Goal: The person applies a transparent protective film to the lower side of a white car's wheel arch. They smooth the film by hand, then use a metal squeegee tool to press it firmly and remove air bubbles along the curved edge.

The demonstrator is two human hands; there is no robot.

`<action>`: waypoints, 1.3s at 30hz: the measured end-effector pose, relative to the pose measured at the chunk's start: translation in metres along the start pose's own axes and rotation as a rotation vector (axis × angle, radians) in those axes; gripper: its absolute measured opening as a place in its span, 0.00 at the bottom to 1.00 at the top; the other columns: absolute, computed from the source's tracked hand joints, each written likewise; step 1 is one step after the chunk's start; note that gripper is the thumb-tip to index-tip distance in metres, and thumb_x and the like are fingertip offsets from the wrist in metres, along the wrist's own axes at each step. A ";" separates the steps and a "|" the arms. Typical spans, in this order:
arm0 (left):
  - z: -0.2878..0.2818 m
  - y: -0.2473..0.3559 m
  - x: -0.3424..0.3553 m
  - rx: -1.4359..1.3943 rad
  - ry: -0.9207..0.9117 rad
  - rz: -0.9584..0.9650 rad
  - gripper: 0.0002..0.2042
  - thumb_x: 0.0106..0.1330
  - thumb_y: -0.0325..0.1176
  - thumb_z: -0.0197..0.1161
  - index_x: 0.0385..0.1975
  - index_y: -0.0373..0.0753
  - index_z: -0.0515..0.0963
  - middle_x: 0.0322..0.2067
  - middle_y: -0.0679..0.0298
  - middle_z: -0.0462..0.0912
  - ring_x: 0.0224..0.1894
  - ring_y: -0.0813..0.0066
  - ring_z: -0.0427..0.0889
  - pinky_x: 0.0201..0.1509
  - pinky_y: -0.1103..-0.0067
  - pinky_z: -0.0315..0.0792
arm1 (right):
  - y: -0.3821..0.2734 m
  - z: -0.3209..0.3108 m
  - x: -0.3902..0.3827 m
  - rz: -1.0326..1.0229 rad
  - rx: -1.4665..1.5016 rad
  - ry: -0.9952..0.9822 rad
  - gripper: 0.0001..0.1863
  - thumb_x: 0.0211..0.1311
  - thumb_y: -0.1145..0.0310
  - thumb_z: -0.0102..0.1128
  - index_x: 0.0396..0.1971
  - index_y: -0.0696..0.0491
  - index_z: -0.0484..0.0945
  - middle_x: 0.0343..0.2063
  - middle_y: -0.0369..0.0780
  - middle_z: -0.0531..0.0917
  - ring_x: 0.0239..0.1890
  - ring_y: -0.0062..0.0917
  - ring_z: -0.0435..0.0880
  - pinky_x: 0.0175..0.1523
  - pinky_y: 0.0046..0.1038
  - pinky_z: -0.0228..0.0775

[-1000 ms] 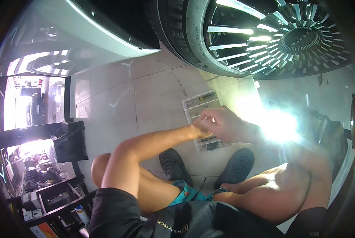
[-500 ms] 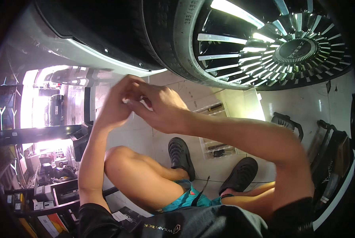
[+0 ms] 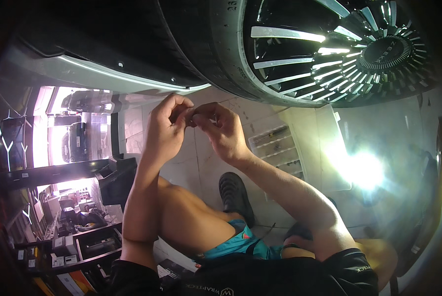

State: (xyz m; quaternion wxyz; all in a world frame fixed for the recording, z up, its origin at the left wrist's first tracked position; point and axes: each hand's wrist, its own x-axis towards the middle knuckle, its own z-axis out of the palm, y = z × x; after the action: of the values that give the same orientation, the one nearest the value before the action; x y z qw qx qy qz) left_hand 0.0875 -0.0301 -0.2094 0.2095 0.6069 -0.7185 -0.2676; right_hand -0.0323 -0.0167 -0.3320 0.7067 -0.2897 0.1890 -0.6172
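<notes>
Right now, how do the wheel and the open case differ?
The wheel is round, while the case is straight-sided. The wheel is mostly dark with shiny spokes; the case is pale, with compartments in a row. The wheel stands upright, while the case lies opened out on the floor. They share this: neither the left hand nor the right hand touches them.

Black tyre [image 3: 226,54]; black wheel [image 3: 384,53] patterned with radiating silver spokes. Pale grey floor [image 3: 184,170], crossed by thin dark lines. Whitish case [image 3: 276,144], striped by pale dividers. Teal shorts [image 3: 233,242], black shoe [image 3: 235,195], black shirt [image 3: 275,276] with pale print.
</notes>
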 end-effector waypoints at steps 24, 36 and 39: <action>-0.009 -0.040 0.019 0.139 0.546 -0.053 0.10 0.76 0.28 0.63 0.37 0.27 0.87 0.27 0.58 0.89 0.27 0.75 0.86 0.34 0.80 0.79 | 0.020 0.045 0.079 -0.433 -0.294 0.498 0.06 0.65 0.74 0.66 0.38 0.61 0.85 0.27 0.42 0.84 0.24 0.23 0.76 0.33 0.29 0.69; -0.012 -0.046 0.021 0.129 0.534 -0.003 0.08 0.72 0.23 0.61 0.35 0.28 0.88 0.26 0.60 0.89 0.25 0.78 0.86 0.33 0.81 0.79 | 0.025 0.043 0.086 -0.464 -0.443 0.360 0.09 0.65 0.78 0.64 0.43 0.62 0.87 0.30 0.42 0.86 0.25 0.20 0.80 0.27 0.24 0.69; -0.012 -0.047 0.019 0.143 0.524 -0.007 0.10 0.74 0.25 0.59 0.35 0.27 0.87 0.27 0.58 0.89 0.26 0.76 0.86 0.33 0.80 0.78 | 0.023 0.043 0.083 -0.438 -0.446 0.319 0.09 0.66 0.77 0.63 0.44 0.62 0.87 0.32 0.44 0.87 0.27 0.22 0.83 0.31 0.25 0.73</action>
State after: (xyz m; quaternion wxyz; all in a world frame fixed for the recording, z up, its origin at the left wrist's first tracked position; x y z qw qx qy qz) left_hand 0.1274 -0.0562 -0.2303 0.3441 0.6713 -0.6545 -0.0508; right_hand 0.0257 -0.0892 -0.3065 0.4385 -0.3704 0.3605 -0.7352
